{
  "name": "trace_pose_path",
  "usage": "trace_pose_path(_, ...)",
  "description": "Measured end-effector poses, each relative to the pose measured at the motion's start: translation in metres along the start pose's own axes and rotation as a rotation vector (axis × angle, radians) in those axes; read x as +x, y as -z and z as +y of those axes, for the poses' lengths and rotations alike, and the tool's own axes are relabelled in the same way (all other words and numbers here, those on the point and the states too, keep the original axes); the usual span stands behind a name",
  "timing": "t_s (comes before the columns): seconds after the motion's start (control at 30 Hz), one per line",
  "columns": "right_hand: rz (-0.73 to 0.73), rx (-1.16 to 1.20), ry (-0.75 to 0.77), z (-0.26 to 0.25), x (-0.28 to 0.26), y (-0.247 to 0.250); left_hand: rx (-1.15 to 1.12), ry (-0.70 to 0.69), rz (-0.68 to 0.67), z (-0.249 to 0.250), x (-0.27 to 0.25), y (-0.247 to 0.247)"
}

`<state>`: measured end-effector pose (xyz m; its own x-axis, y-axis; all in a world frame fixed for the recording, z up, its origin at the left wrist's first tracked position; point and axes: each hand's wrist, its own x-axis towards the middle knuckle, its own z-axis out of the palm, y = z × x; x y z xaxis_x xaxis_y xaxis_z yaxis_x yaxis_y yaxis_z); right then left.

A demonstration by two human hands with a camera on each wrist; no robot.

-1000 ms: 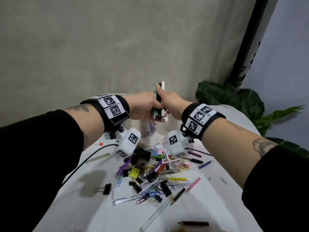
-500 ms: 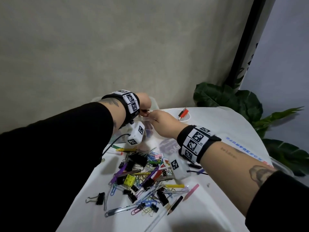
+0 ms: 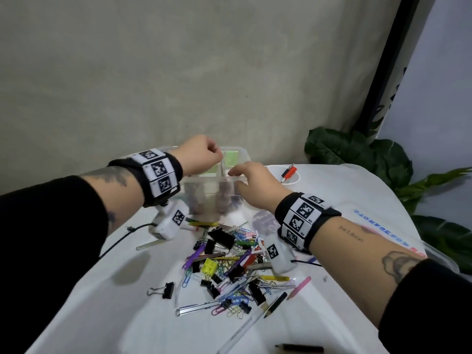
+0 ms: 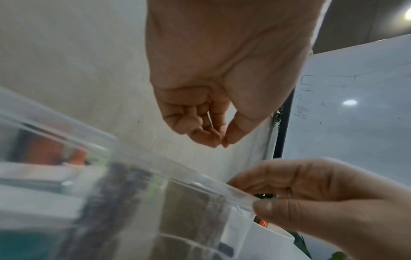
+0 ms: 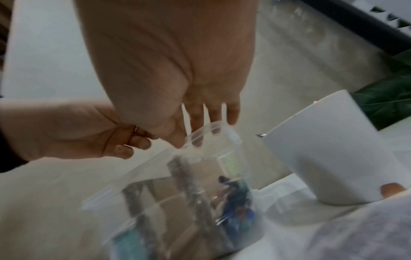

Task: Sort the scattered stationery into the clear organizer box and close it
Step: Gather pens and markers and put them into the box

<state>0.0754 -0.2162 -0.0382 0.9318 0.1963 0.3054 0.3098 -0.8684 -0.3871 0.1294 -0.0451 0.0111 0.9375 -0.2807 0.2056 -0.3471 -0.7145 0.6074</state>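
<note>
The clear organizer box point(image 3: 204, 198) stands at the back of the white table, with pens and green notes blurred inside. My right hand point(image 3: 237, 175) pinches its near right rim point(image 4: 200, 177): the thumb is outside and the fingers point(image 5: 200, 119) reach over the wall point(image 5: 155, 176). My left hand point(image 3: 218, 152) hovers just above the box's left side. Its fingers point(image 4: 200, 135) are curled against the thumb and nothing shows in them. The scattered stationery point(image 3: 229, 264), a pile of binder clips, paper clips and pens, lies nearer to me.
A white cup point(image 3: 297, 178) holding red-handled items stands right of the box, close to my right hand. A lone binder clip point(image 3: 163, 290), a pencil point(image 3: 275, 304) and a white pen point(image 3: 242, 328) lie toward me. A leafy plant point(image 3: 357, 154) and the wall stand behind.
One second ago both hands held a bundle of pens upright in the air. They came down to the box, the pens have left my hands, and the right hand now grips the rim.
</note>
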Motion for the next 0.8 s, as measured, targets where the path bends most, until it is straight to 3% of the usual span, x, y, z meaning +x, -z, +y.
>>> trace_pose_path(0.07,0.125,0.029,0.084,-0.014,-0.004,-0.002,0.011,-0.004,-0.017,-0.014,-0.019,0.014)
trace_pose_path(0.13,0.121,0.112,0.147,-0.032,-0.007,-0.005,0.095,0.021,-0.123,-0.029,-0.037,0.025)
trace_pose_path(0.3,-0.353,0.035,0.144,-0.068,-0.004,-0.032,0.544,0.133,-0.534,-0.066,-0.073,0.022)
trace_pose_path(0.4,-0.606,-0.108,0.138,-0.081,0.008,-0.057,0.773,0.116,-0.553,-0.089,-0.088,0.002)
trace_pose_path(0.5,-0.773,-0.300,0.135,-0.094,0.016,-0.073,0.783,0.126,-0.509,-0.098,-0.095,-0.008)
trace_pose_path(0.6,-0.697,-0.332,0.066,-0.100,0.020,-0.084,0.741,0.132,-0.498,-0.101,-0.100,-0.011)
trace_pose_path(0.8,-0.598,-0.525,0.130,-0.099,0.017,-0.089,0.611,0.107,-0.486,-0.101,-0.111,-0.015)
